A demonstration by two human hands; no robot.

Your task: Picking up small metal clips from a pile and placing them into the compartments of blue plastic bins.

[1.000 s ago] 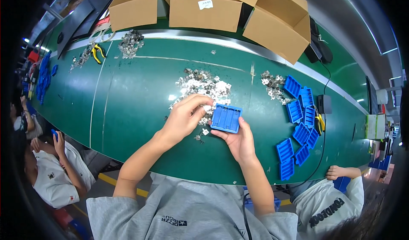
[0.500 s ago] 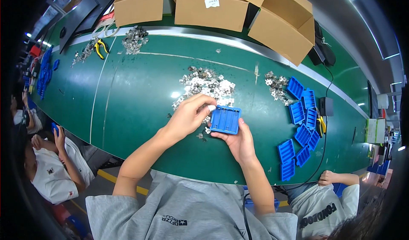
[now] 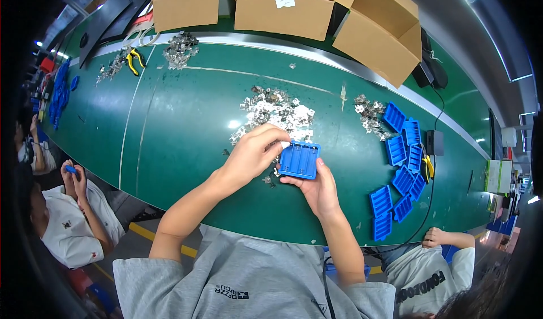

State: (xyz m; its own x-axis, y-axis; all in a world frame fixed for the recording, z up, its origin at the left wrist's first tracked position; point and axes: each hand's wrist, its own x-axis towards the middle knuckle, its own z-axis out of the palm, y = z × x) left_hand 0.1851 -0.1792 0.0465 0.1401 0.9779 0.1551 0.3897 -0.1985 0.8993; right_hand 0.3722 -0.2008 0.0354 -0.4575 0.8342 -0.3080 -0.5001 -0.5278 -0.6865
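One blue tray [image 3: 299, 159] is held between two hands, above the near part of the green surface [image 3: 186, 126]; we find it just right of the left hand [image 3: 253, 153] and ahead, slightly left, of the right hand [image 3: 320, 191]; its outline is nearly square, so we pick out no clear long axis, though its channels run away from the body; both hands are up against it, the right along its near right side, the left at its far left corner.

The right hand grasps the tray, thumb on the right edge and fingers beneath; the left hand has thumb and forefinger drawn together, with a white covering [image 3: 285, 144] on one fingertip; whether a small part is pinched there, we cannot tell.

Outward from the tray, we count four heaps of metal pieces: a central heap [image 3: 277, 112] just beyond it, a right heap [image 3: 370, 117], a far heap [image 3: 181, 50] and a left heap [image 3: 111, 68]; the pieces themselves are too many to count; nine blue trays [image 3: 380, 200] lie clustered at the right; two yellow-handled pliers, one at the far left [image 3: 136, 62], one beside the cluster; three cardboard boxes [image 3: 284, 10] along the far edge; at the left, a co-worker [image 3: 79, 217] holds up one blue piece [image 3: 71, 170].
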